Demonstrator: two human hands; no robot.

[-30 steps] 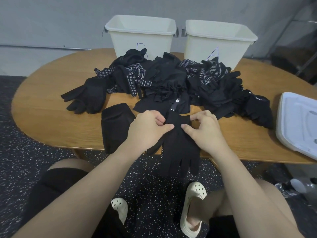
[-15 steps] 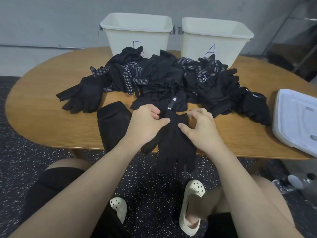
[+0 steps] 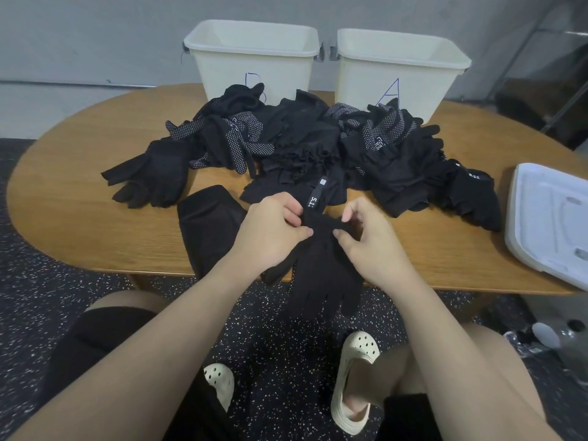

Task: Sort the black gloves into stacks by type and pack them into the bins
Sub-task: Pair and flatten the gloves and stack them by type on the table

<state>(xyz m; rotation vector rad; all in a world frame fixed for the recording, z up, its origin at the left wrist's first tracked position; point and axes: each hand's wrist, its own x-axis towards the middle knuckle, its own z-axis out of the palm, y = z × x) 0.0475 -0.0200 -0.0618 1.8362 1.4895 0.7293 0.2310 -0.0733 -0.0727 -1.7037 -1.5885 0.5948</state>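
From the head view, the left hand [image 3: 273,230] and right hand [image 3: 366,237] each pinch the cuff of a plain knit glove [image 3: 324,268] at the table's [image 3: 79,211] near edge, its fingers drooping over that edge, probably so it can be squared for stacking. A folded stack [image 3: 206,224] lies just left of it on the near edge. The unsorted pile [image 3: 302,148], some gloves dotted with grip studs, sprawls mid-table. Rigid cream bin B [image 3: 251,68] and bin A [image 3: 397,74] stand at the far edge.
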